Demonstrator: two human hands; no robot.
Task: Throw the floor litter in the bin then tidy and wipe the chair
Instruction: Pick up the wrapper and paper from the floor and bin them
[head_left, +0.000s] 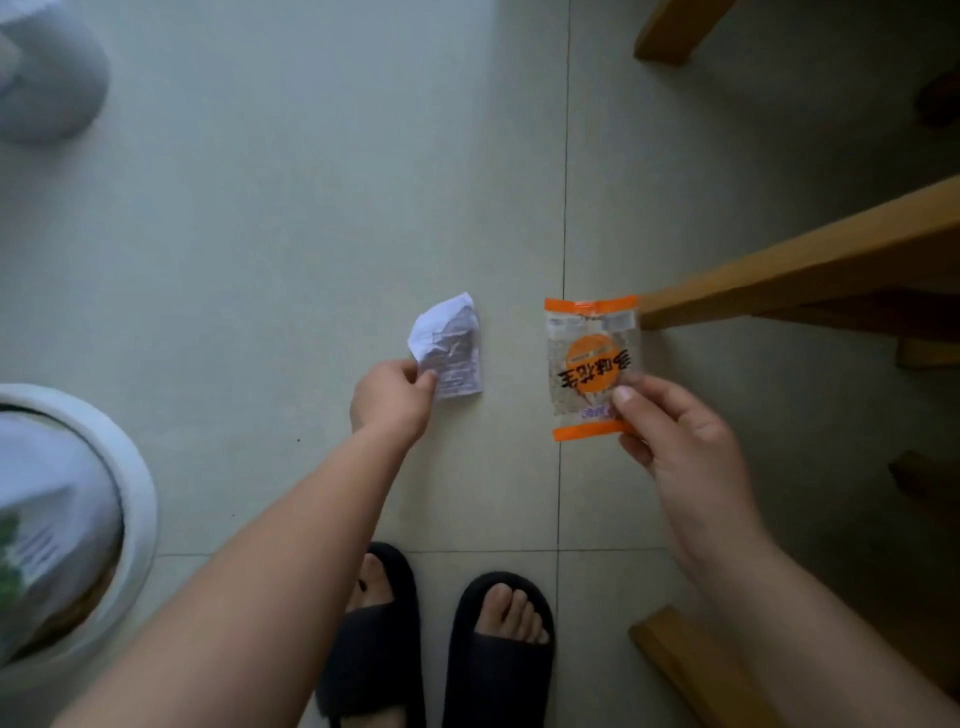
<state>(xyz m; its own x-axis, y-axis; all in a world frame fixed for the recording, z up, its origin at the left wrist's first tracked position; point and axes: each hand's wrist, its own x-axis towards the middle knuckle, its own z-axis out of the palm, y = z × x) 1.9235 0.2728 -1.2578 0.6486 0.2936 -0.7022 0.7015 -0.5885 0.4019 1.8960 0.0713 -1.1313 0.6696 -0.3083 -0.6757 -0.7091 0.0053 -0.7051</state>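
Observation:
A crumpled white paper lies on the pale tiled floor, and my left hand pinches its lower left edge. My right hand holds up a clear snack wrapper with orange ends and an orange round label, gripped at its lower right corner. The white round bin stands at the left edge, lined with a bag and holding some rubbish. Wooden chair legs and rails stretch across the right side, just past the wrapper.
My two feet in black slippers stand at the bottom centre. A grey rounded object sits at the top left. Another wooden leg angles in at the bottom right, and one more at the top right.

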